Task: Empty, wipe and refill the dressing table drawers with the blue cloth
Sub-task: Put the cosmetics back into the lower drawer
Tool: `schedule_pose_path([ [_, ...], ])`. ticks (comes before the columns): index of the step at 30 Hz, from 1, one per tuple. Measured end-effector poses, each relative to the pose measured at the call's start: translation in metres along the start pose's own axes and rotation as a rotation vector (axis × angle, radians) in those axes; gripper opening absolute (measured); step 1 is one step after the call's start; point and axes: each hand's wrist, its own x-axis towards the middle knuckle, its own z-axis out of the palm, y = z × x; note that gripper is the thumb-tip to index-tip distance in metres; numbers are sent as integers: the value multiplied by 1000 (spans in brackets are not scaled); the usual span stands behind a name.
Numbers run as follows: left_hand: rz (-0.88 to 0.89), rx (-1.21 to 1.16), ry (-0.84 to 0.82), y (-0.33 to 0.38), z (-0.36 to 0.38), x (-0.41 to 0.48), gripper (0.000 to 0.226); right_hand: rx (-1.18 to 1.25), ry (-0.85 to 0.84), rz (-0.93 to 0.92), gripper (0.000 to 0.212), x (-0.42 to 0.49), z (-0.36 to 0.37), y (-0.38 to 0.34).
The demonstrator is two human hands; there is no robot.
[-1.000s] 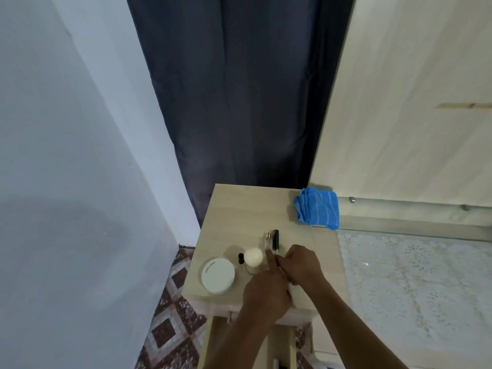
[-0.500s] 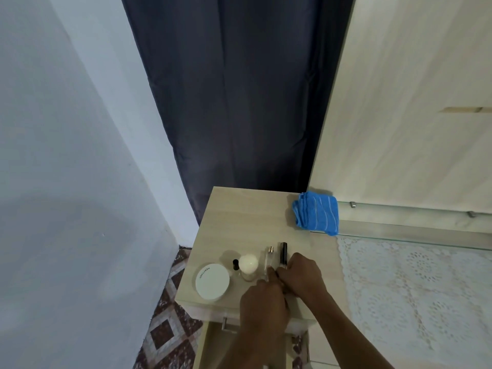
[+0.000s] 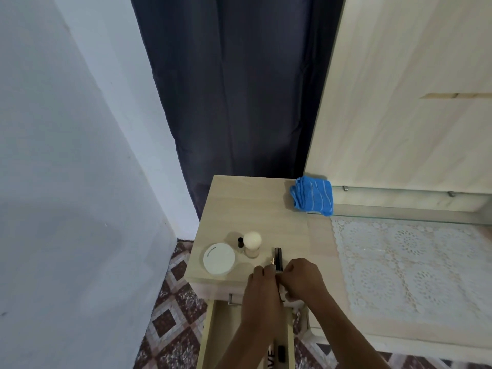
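Progress: emptying stage, unfinished. Drawer (image 3: 223,326) under the front edge of the tabletop (image 3: 253,209) is pulled open, and at least two things lie in it, a lettered tube (image 3: 270,356) and a dark piece (image 3: 281,351); the arms hide the rest. Left hand (image 3: 262,286) pinches a slim gold-tipped vial (image 3: 272,261). Right hand (image 3: 302,279) has its fingers curled at the base of a black tube (image 3: 278,256) just beside it, both upright near the front edge, likely being set down. Blue cloth (image 3: 312,196) sits folded at the back right of the tabletop, untouched and well apart from the hands, so wipe and refill are both left. Count, left to right: one white round compact (image 3: 218,259), one small dark-capped bottle (image 3: 241,243), one round-topped white bottle (image 3: 252,243), one vial, one black tube, one cloth. Five items out, one drawer visibly open.
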Motion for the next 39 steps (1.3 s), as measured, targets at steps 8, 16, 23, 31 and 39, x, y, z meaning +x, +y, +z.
schedule_pose_path([
  [8, -41, -79, -16, -25, -2, -36, 33, 64, 13, 11, 29, -39, 30, 14],
  [16, -197, -12, -311, -89, 46, -75, 41, -78, -224, 161, 28, -64, 115, 61],
  [23, -240, 1, -391, -132, 91, -71, 30, -128, -241, 243, 22, -47, 170, 86],
  [31, -292, -11, -485, -156, 156, -55, 36, -111, -265, 335, 15, -22, 217, 118],
  [39, -391, -40, -542, -163, 188, -61, 29, -128, -202, 390, 22, -18, 240, 130],
])
